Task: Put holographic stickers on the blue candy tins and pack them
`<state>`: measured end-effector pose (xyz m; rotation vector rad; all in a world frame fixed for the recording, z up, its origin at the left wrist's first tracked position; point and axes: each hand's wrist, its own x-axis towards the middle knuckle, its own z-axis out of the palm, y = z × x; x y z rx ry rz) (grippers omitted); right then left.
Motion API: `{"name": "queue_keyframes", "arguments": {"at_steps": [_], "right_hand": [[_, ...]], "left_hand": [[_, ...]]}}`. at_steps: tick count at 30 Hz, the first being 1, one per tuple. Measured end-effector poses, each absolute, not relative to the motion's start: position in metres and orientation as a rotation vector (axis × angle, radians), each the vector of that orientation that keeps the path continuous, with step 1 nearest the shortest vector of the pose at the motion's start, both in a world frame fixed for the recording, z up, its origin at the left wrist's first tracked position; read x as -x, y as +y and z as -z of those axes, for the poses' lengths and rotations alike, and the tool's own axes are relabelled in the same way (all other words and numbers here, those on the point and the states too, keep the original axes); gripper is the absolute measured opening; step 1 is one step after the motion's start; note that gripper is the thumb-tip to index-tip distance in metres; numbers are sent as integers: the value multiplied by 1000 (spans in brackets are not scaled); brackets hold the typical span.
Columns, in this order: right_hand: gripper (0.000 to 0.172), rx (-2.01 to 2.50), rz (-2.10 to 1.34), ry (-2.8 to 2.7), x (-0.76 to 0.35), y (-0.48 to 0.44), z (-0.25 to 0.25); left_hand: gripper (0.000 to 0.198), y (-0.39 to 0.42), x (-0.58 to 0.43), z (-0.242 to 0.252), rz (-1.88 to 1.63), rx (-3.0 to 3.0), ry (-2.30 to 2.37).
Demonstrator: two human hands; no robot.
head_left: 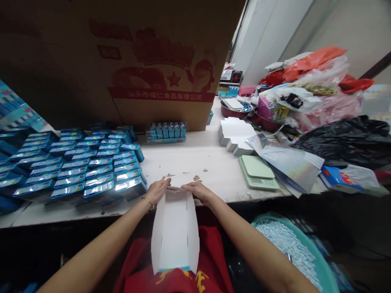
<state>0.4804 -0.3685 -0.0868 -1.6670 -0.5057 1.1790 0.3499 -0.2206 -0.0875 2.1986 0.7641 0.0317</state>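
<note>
A white carton (174, 232), partly folded with its long side walls raised, reaches from the table edge down over the red cloth on my lap. My left hand (159, 190) grips its far left corner, a gold bangle on the wrist. At the far right corner my right hand (198, 191) pinches the carton's end. The fingertips of both hands nearly meet along that far end, where small flaps show between them.
Rows of blue boxes (99, 171) fill the left; a large cardboard box (165, 110) stands behind. To the right are a green scale (258, 172), stacked white cartons (236, 134), plastic bags (345, 142) and, lower, a teal basin (325, 268) of small wrapped pieces.
</note>
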Motion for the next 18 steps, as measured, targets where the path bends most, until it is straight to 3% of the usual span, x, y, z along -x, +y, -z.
{"name": "queue_keyframes", "arguments": {"at_steps": [7,14,18], "right_hand": [[38,1681,-1239,-533,-480,-363,89],[34,2236,-1085,-1469,-493,-339,68],[29,2395,-986,-1720,-481,-308,55]], "left_hand": [[60,-215,-347,88,-4,-2219,804],[35,-212,-354,85,158,-2393,759],[25,-215,-360,79,318,-2533,700]]}}
